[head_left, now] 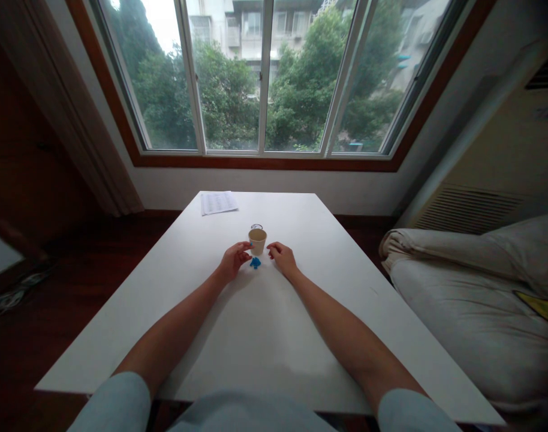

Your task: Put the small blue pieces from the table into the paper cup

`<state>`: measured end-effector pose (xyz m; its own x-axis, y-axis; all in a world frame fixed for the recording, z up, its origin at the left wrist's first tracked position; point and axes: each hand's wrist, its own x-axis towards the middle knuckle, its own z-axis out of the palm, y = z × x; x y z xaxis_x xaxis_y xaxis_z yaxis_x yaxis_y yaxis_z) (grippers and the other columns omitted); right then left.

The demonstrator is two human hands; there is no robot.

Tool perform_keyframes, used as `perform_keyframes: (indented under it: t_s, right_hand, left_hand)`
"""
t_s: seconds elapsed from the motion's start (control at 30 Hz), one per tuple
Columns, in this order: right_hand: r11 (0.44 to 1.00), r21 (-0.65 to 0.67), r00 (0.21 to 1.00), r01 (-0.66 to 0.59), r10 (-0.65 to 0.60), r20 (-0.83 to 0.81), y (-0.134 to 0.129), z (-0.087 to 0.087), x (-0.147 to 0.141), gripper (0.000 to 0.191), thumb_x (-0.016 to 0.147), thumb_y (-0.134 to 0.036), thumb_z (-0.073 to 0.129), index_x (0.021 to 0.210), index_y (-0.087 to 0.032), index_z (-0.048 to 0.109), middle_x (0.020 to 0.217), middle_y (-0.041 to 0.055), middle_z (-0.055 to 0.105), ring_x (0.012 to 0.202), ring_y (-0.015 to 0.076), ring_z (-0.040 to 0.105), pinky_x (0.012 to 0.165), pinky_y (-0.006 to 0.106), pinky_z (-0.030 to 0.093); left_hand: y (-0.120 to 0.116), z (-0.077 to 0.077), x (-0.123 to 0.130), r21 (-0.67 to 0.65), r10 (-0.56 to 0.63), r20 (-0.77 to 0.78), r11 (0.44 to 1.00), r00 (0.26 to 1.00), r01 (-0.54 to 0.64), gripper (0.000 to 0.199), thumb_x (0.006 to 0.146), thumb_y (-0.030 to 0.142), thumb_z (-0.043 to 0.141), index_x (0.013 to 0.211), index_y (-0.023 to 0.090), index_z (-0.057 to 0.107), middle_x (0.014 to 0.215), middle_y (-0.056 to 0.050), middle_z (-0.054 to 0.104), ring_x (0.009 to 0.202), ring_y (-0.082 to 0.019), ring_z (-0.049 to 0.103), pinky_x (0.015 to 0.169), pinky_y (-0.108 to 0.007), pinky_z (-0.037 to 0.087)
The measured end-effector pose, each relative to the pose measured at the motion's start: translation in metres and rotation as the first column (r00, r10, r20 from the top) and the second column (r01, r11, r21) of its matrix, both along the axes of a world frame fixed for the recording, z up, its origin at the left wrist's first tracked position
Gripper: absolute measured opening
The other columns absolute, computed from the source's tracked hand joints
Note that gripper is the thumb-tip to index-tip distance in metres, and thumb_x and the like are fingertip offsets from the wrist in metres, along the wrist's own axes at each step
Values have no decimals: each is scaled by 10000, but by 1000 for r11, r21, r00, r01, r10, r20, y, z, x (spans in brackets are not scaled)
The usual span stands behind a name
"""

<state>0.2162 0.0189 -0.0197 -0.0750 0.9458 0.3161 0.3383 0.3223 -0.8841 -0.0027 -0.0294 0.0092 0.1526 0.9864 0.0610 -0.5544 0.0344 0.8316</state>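
Observation:
A brown paper cup [258, 242] stands upright on the white table, its open mouth facing up. In front of it lies a small heap of bright blue pieces [255, 263], too small to name. My left hand [233, 260] is at the cup's left side, pinching a small blue piece [251, 245] between thumb and finger by the rim. To the cup's right, my right hand [282, 257] rests close to the tabletop with its fingers curled together. Whether anything is between those fingertips is hidden.
Just behind the cup lies a small ring-shaped thing [256, 227]. Printed paper sheets [219, 203] are at the far left of the white table [238, 342]. A covered sofa [440, 288] stands to the right, and a wide window [262, 78] is beyond the far edge.

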Motion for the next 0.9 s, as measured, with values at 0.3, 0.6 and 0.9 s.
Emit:
perform_keyframes:
  t_s: [0.3, 0.6, 0.9]
  right_hand:
    - [1000, -7, 1000, -8, 8, 5, -4, 4, -1, 260, 846, -332, 514, 936, -214, 727, 734, 0, 693, 656, 147, 642, 676, 263, 508]
    - [1000, -13, 1000, -7, 7, 30, -9, 10, -1, 266, 864, -315, 497, 957, -213, 725, 753, 4, 700, 671, 148, 649, 683, 261, 510]
    - [993, 81, 954, -81, 54, 296, -14, 9, -5, 233, 883, -238, 520, 955, -224, 741, 793, 5, 709, 714, 149, 610, 698, 255, 448]
  left_hand:
    - [-17, 28, -1, 58, -175, 130, 984, 976, 169, 408, 922, 325, 534, 1271, 165, 672, 1445, -118, 587, 802, -148, 649, 984, -435, 519]
    - [-23, 36, -2, 66, -167, 45, 984, 985, 164, 455, 900, 426, 507, 1272, 229, 681, 1491, -93, 547, 720, -151, 600, 1011, -484, 500]
    - [-15, 24, -11, 48, -191, 144, 981, 971, 186, 500, 905, 401, 468, 1303, 161, 650, 1460, -133, 568, 674, -111, 565, 1030, -482, 475]
